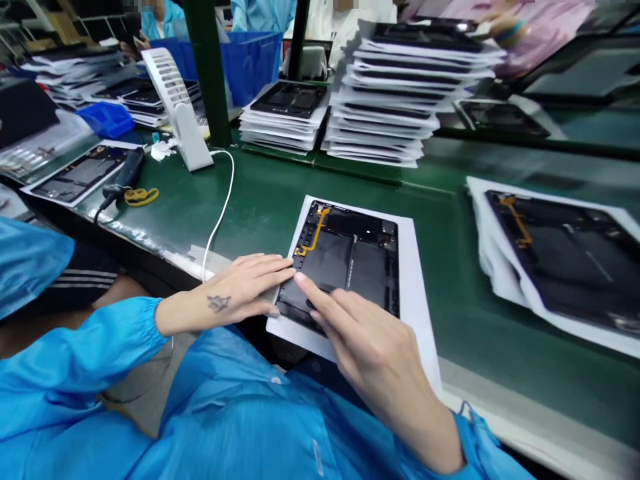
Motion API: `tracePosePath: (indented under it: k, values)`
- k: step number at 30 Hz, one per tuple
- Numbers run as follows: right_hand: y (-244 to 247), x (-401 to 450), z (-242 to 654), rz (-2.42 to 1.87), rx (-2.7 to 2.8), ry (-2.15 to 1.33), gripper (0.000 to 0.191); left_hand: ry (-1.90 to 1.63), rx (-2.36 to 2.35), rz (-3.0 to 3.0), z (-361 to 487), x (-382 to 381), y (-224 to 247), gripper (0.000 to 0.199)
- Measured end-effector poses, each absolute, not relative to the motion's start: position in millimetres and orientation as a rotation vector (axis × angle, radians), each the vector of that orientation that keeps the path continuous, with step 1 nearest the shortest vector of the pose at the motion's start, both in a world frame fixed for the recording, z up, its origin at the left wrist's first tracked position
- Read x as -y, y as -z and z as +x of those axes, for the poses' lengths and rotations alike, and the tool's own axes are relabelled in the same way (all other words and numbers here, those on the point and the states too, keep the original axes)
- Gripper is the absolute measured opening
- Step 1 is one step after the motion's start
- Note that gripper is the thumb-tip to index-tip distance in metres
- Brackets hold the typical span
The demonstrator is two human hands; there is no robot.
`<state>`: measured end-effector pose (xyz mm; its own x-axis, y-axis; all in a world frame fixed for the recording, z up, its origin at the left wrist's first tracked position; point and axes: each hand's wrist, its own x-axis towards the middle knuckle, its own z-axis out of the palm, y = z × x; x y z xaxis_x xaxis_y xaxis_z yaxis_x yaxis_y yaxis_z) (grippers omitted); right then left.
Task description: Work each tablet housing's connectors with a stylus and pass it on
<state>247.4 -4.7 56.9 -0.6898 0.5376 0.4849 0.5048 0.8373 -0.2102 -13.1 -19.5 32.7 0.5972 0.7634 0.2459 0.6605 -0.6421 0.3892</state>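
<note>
An opened tablet housing [375, 270] with black battery cells lies on a white sheet [416, 293] at the bench edge in front of me. An orange flex cable [318, 230] runs along its upper left. My left hand [245, 287] lies with straight fingers against the housing's left edge, holding nothing that I can see. My right hand [370, 340] reaches over the lower part of the housing. Its index fingertip presses on the left edge, beside the left fingertips, while the other fingers bend underneath and are partly hidden.
Another opened tablet [565, 253] rests on white sheets at right. Tall stacks of tablets between sheets [385, 113] stand behind. A white fan [177, 107] with a cable, a black corded tool [127, 173] and a yellow band [141, 196] are at left. People sit opposite and beside me.
</note>
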Motion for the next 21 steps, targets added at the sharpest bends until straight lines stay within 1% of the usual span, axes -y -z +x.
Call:
tracePosePath:
  k: [4,7,11,18,21]
  values:
    - [-53.3,3.8,243.3,-0.717,2.564,-0.196,0.049,-0.605,-1.132,2.554,-6.6,14.1,-23.1,0.068]
    - [-48.6,5.1,239.2,-0.675,2.541,-0.28,0.042,-0.651,-1.141,2.53,-4.6,16.2,-23.6,0.069]
    - [-42.3,9.1,231.2,-0.749,2.532,-0.238,0.034,-0.643,-1.133,2.543,-6.1,20.6,-25.8,0.066]
    - [-40.6,10.8,228.8,-0.796,2.558,-0.189,0.033,-0.696,-1.123,2.573,-4.1,17.6,-22.2,0.057]
    - [-39.6,10.6,229.8,-0.799,2.573,-0.178,0.032,-0.656,-1.15,2.581,-3.2,18.0,-26.1,0.054]
